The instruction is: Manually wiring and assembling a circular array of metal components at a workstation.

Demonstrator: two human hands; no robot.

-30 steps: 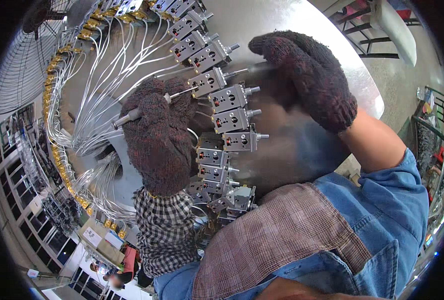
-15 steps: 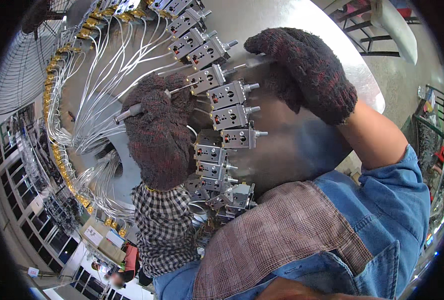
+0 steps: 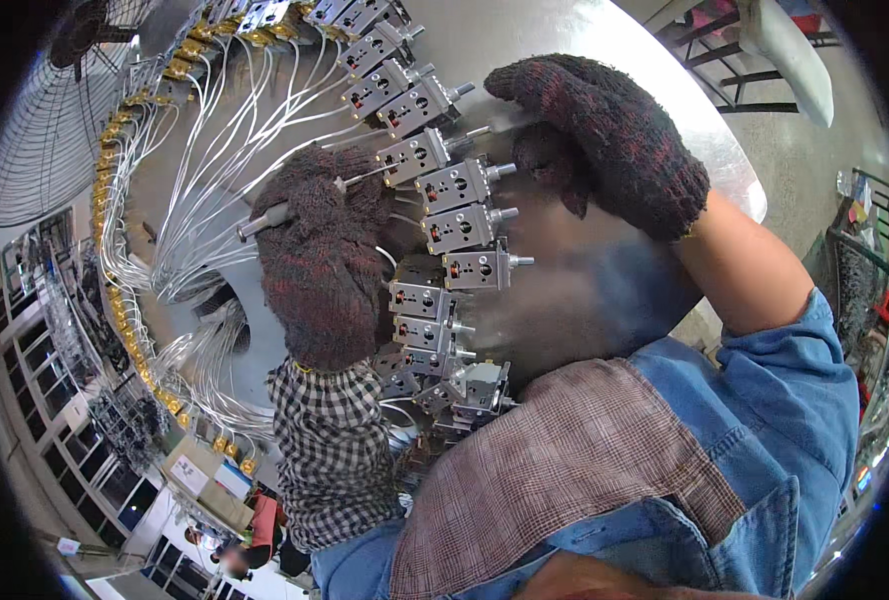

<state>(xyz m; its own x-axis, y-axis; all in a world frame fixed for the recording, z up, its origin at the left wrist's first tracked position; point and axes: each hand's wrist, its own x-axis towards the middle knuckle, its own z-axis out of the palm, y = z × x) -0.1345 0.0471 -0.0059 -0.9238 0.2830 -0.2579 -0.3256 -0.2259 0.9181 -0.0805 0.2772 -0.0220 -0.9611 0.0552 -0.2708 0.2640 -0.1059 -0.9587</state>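
Observation:
My left hand [image 3: 325, 255], in a dark knitted glove, is closed around a slim screwdriver [image 3: 266, 221] with a grey handle. The thin blade comes out past the fingers and its tip reaches the face of a small metal control box [image 3: 415, 158] with a shaft. On the shaft side of that box is my right hand [image 3: 610, 140], also gloved. Its fingers are curled around a greyish piece in line with the shaft; the glove and blur hide what it is. More metal boxes [image 3: 460, 232] of the same kind stand in a curved row between my hands.
Thin white leads [image 3: 205, 215] fan from the boxes across the round metal table [image 3: 605, 35] toward brass-coloured fittings [image 3: 115, 290] along its left rim. A large wire fan [image 3: 40, 150] is at the far left. A white chair [image 3: 790, 65] stands at the far right.
Both hands stay at the same box. The left hand and screwdriver shift slightly to the right, while the right hand moves slightly left and its fingers curl a little differently.

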